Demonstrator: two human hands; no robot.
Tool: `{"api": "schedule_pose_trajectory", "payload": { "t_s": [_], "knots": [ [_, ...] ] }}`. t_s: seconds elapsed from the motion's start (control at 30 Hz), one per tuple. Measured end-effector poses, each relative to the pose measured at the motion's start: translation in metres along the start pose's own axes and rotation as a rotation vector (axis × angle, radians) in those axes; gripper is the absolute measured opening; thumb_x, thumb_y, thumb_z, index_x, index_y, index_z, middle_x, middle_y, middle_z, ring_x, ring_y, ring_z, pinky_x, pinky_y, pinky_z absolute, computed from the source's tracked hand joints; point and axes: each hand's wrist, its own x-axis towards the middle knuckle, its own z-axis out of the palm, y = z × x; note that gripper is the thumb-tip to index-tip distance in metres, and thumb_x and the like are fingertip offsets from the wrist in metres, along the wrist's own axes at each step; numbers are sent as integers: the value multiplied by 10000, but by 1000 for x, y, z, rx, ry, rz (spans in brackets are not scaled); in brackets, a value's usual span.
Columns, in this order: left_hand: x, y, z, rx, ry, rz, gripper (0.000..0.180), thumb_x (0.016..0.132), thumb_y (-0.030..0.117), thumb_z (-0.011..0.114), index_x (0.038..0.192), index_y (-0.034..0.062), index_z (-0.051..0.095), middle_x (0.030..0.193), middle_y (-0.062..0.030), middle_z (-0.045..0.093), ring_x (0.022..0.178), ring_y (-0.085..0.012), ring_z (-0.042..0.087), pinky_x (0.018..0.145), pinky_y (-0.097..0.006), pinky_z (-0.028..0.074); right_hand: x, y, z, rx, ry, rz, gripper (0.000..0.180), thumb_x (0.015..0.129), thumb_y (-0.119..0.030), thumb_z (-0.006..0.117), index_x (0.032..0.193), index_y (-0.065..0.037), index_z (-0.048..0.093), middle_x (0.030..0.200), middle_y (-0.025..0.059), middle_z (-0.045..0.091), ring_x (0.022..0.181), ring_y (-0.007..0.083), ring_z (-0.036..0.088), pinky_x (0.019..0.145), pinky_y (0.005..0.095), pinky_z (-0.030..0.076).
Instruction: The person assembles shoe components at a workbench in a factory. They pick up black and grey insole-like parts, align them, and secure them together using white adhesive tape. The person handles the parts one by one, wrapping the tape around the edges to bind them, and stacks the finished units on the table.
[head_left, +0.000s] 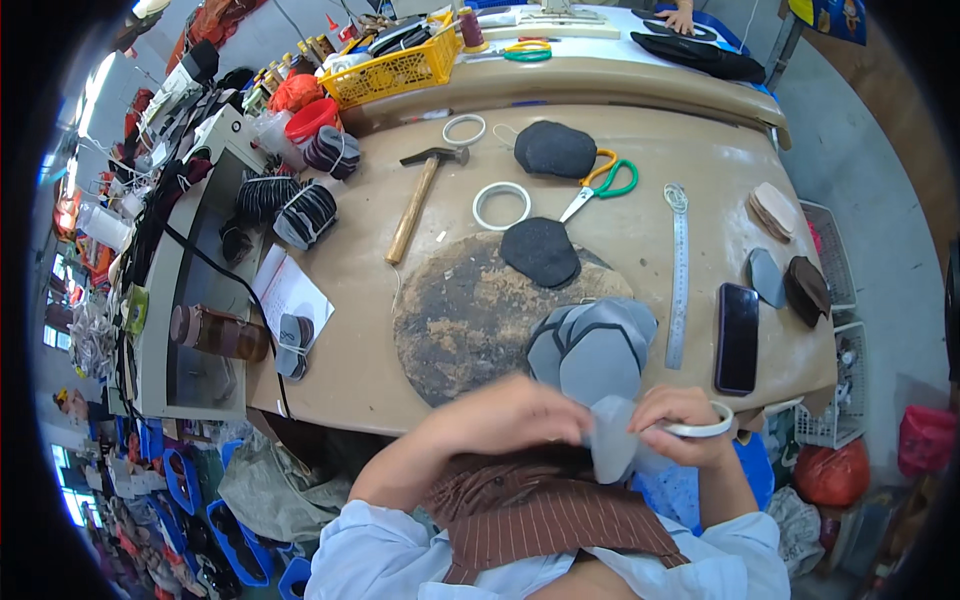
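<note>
Low in the frame, your left hand (505, 415) and right hand (685, 420) each pinch one grey piece (612, 445) between them; the right grip also holds a white tape ring (700, 428). Just above, a stack of grey pieces (590, 345) lies on the round dark pad (465, 315). To the right lie a steel ruler (678, 280) and a black phone (737, 337). Hammer (420, 200) and scissors (600, 185) lie higher on the tabletop (350, 350). A yellow basket (395, 70) stands at the top.

The person wears a pale blue long-sleeved shirt (400, 545), its sleeves pushed up above the elbows so both forearms are bare; over the front lies a brown apron (545, 520) with thin pale stripes, creased and bunched at the lap. The left hand (505, 415) and right hand (685, 420) are bare, without gloves.
</note>
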Motion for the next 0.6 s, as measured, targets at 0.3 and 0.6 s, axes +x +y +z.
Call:
{"api": "schedule_pose_trajectory", "payload": {
  "t_s": [0.3,0.6],
  "knots": [
    [30,-22,83,407,563,-48,188,833,229,675,787,47,659,952,-113,575,902,-274,548,790,-403,365,64,3,0,-576,122,27,162,797,-87,667,954,-62,695,912,100,675,825,272,645,724,380,492],
    [50,-71,102,817,935,-204,287,810,245,683,958,27,568,1272,-279,423,1134,-429,421,928,-509,314,48,56,36,-750,329,-20,103,757,-19,678,837,-32,613,939,119,661,899,300,633,817,416,471]
  ]
}}
